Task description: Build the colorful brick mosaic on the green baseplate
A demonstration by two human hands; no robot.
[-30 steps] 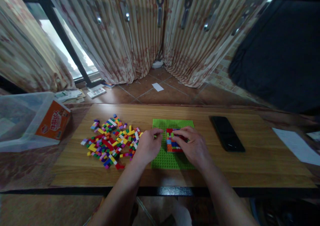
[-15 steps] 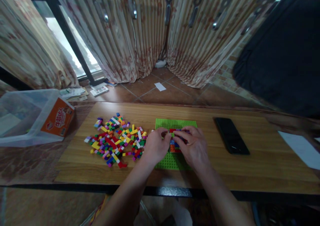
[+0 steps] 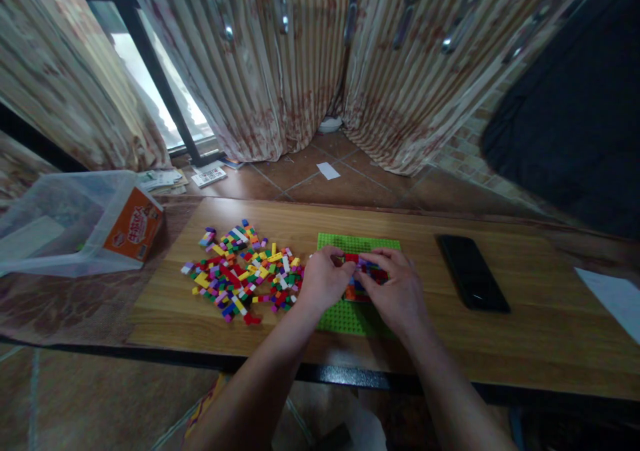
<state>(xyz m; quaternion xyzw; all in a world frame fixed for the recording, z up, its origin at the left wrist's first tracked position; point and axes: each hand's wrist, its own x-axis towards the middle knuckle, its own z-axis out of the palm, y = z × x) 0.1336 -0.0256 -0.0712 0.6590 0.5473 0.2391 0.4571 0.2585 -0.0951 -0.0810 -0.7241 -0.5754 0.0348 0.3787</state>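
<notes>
Hands (image 3: pixel 325 279) curl over the brick build (image 3: pixel 356 292), cannot tell if grasping; loose bricks (image 3: pixel 233 276) lie left of them

Both bare forearms are coming up from the bottom edge, the left one (image 3: pixel 263 371) slanting right and the right one (image 3: pixel 443 371) slanting left, so they're kinda making an upside-down V. The left hand (image 3: pixel 327 276) is curling its fingers in, thumb pointing toward the other hand. The right hand (image 3: pixel 395 284) is showing its back, fingers bending loosely leftward. Thumb tips are sitting super close; can't tell if they're touching.
</notes>
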